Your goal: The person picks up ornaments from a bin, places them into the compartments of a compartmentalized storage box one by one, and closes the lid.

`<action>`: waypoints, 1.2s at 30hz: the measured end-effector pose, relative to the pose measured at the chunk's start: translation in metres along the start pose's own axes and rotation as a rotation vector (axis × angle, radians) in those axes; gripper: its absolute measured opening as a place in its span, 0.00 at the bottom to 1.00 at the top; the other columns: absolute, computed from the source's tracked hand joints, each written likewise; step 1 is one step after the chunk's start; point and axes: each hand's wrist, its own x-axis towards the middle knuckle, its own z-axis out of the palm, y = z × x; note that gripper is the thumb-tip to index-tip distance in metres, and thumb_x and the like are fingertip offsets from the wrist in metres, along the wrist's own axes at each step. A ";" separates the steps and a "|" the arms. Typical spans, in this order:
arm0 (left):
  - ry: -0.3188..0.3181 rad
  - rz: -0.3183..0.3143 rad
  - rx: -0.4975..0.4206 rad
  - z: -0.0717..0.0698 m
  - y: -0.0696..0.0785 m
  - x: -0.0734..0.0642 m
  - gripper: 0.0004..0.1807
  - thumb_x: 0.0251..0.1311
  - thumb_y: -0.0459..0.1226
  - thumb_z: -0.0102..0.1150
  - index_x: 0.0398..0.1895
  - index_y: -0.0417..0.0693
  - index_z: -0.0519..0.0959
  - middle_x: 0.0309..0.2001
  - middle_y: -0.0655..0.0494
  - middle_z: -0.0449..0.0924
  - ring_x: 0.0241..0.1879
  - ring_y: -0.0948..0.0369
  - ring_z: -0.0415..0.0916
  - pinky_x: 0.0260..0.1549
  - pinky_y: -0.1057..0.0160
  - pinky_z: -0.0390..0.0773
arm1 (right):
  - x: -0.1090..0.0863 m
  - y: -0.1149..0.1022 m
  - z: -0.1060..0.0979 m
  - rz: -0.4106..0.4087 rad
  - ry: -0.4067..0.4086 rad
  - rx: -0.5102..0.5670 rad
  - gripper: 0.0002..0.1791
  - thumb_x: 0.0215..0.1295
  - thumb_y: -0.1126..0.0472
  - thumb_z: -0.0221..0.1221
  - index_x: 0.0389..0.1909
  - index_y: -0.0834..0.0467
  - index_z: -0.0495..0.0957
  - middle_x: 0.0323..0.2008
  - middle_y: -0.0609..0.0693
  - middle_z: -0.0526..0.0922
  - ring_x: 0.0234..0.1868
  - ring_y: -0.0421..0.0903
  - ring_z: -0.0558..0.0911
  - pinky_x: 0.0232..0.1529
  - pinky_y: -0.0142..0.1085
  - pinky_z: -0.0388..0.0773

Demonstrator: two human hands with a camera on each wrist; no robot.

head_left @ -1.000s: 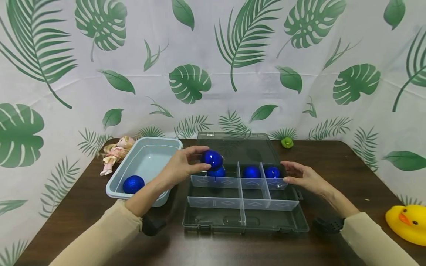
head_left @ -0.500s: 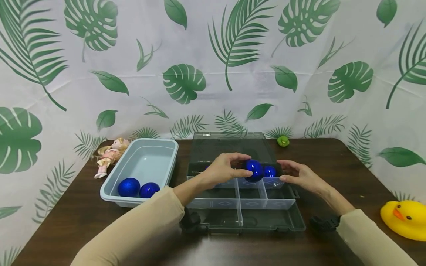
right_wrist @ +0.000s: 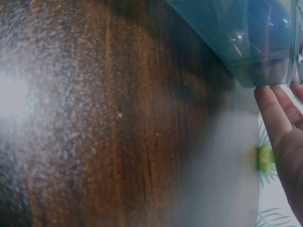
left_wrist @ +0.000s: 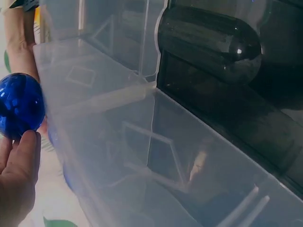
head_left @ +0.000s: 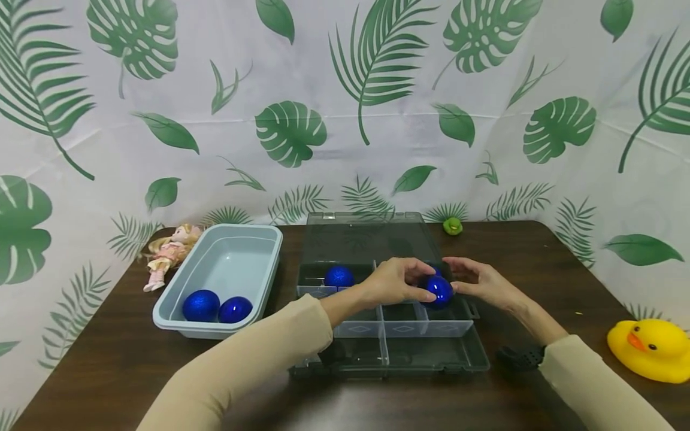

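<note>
The shiny blue ball (head_left: pixel 441 291) is at the right end of the divided box (head_left: pixel 439 353), by its back row; I cannot tell whether it touches a divider (head_left: pixel 404 328). The left hand (head_left: pixel 396 281) pinches it between thumb and fingers. The right hand (head_left: pixel 487 287) has its thumb and fingers spread and nearly straight, and the right wrist view shows a fingertip at the box wall. A ball this smooth probably slips easily, so the pinch is best set around its widest part, firm without squeezing. Carrying it above the divider edges should avoid knocking the thin strips, and light pressure from the right hand could steady the corner; a pause with the ball fully supported would be wise before loosening the fingers. At least five blue balls show: the held one, one half hidden behind the left fingers (head_left: pixel 435 271), one in the back left of the box (head_left: pixel 339 276), and two touching or nearly so in the tub (head_left: pixel 232 257). There is one box with one lid (head_left: pixel 366 236) laid back, one tub, one doll (head_left: pixel 171 248), one yellow duck (head_left: pixel 650 351) and one small green thing (head_left: pixel 453 226) on the table (head_left: pixel 517 251).
</note>
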 end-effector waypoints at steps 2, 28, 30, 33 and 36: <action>-0.007 0.002 0.024 0.003 0.000 0.001 0.23 0.54 0.37 0.67 0.54 0.46 0.77 0.54 0.53 0.79 0.54 0.60 0.77 0.50 0.68 0.76 | 0.001 0.000 0.000 -0.005 -0.006 0.001 0.32 0.65 0.62 0.57 0.66 0.68 0.58 0.62 0.69 0.66 0.59 0.66 0.69 0.54 0.38 0.75; -0.031 -0.049 0.184 0.012 -0.002 -0.002 0.26 0.54 0.38 0.67 0.59 0.48 0.75 0.57 0.54 0.78 0.53 0.61 0.77 0.41 0.71 0.79 | 0.002 -0.003 0.006 0.020 0.000 -0.085 0.32 0.65 0.59 0.58 0.67 0.65 0.59 0.61 0.67 0.68 0.59 0.64 0.69 0.56 0.50 0.72; -0.038 -0.046 0.156 0.007 0.001 -0.007 0.26 0.55 0.39 0.66 0.59 0.47 0.75 0.57 0.53 0.77 0.54 0.60 0.76 0.43 0.70 0.78 | 0.001 -0.004 0.005 0.032 -0.001 -0.088 0.33 0.65 0.58 0.58 0.67 0.64 0.59 0.61 0.67 0.67 0.60 0.64 0.69 0.56 0.52 0.71; -0.049 -0.030 0.104 -0.003 0.009 -0.019 0.26 0.56 0.39 0.65 0.59 0.46 0.74 0.58 0.53 0.77 0.55 0.60 0.75 0.44 0.70 0.78 | 0.000 -0.005 0.004 0.053 0.006 -0.086 0.33 0.65 0.56 0.58 0.67 0.63 0.59 0.62 0.67 0.67 0.61 0.64 0.68 0.56 0.54 0.70; -0.052 -0.005 0.047 -0.016 0.015 -0.036 0.25 0.57 0.39 0.64 0.59 0.47 0.74 0.57 0.53 0.77 0.54 0.61 0.76 0.46 0.69 0.78 | 0.000 -0.006 0.002 0.069 0.018 -0.086 0.34 0.65 0.56 0.58 0.68 0.62 0.59 0.62 0.66 0.67 0.60 0.63 0.68 0.57 0.55 0.70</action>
